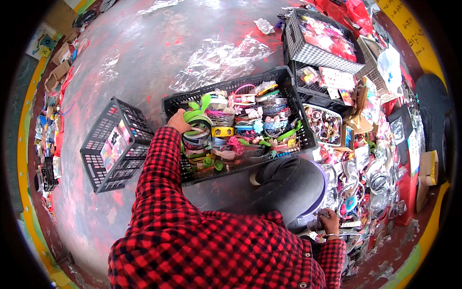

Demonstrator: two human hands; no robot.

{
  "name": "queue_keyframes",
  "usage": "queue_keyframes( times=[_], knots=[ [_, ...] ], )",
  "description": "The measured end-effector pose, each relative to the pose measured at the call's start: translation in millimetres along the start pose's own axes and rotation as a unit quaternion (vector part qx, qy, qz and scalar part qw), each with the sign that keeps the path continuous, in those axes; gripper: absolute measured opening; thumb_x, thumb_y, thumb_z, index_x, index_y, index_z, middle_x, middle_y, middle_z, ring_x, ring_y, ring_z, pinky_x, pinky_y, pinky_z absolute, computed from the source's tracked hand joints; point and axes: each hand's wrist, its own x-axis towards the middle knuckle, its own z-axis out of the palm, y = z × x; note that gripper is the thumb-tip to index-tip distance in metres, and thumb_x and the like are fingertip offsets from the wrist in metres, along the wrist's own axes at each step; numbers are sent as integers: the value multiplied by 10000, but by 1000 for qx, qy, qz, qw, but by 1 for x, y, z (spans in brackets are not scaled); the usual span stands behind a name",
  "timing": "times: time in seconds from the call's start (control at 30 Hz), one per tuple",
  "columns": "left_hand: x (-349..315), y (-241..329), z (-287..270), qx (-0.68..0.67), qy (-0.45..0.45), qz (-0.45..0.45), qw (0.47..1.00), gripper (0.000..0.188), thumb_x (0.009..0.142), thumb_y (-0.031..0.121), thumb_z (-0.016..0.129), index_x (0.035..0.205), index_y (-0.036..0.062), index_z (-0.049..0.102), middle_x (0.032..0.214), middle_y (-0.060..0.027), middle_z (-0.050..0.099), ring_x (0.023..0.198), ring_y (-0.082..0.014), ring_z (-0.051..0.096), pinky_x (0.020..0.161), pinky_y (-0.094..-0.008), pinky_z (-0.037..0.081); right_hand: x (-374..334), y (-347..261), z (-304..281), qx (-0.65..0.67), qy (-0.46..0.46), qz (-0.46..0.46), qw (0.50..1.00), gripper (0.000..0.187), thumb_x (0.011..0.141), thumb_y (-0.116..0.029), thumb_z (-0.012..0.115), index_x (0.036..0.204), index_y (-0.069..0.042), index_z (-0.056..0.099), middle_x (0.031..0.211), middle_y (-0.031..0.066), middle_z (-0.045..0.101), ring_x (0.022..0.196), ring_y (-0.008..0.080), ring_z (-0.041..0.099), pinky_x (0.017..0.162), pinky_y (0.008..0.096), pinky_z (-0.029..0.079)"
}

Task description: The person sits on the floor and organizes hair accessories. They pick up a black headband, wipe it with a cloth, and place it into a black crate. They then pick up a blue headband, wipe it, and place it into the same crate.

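Left hand (179, 121) among green headbands (197, 115)

Flat clear-wrapped packets (337, 79) fill the right-hand crates — a colourful card pack (114, 143) lies in the left basket (96, 166).

Head view, taken looking down. Landmark — a long black slatted plastic crate (179, 102) packed with coloured hairbands. The left hand (179, 121), on a red-and-black checked sleeve, rests at the crate's left end, its fingers closed on a green plastic hairband (196, 115). Left of the crate lies a smaller black plastic basket (96, 159) tipped on the grey, red-smeared concrete floor (139, 53). Beyond the crate — crumpled clear plastic film (219, 60). To its right stands a grey woven-pattern plastic basket (313, 55). Below and right of the crate, the right hand (330, 220) grips a small dark item, too small to identify, beside heaped trinkets.
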Motion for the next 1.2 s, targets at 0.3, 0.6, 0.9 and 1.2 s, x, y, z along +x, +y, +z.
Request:
queue_keyframes(
  times=[0.3,0.6,0.9,1.2],
  knots=[
    [-35,-2,-13,3,58,-58,997,606,589,311,757,1053,22,494,1031,-211,588,985,-336,562,835,-400,446,-10,-18,-9,43,-3,-9,999,371,665,-103,638,1025,-19,603,899,94,635,826,170,601,760,277,468],
    [42,-116,18,-498,129,-117,849,365,651,183,705,935,-7,578,842,-128,640,774,-274,619,717,-390,494,-18,-32,-16,95,-15,-16,995,372,657,-80,634,1022,-13,606,906,92,633,834,168,598,773,277,468],
    [53,-106,87,-785,69,-43,614,366,694,170,669,963,-59,574,884,-145,621,745,-241,604,671,-362,502,-13,-15,-11,80,-23,-10,996,364,656,-77,632,1013,-6,608,887,82,638,813,157,599,758,273,469],
    [69,-82,99,-518,210,-250,790,661,563,310,726,1033,-107,522,1003,-227,581,901,-286,575,817,-364,437,-8,15,-3,50,-14,42,998,402,643,-95,644,1034,-7,611,892,119,652,820,173,607,751,286,474]
  ],
)
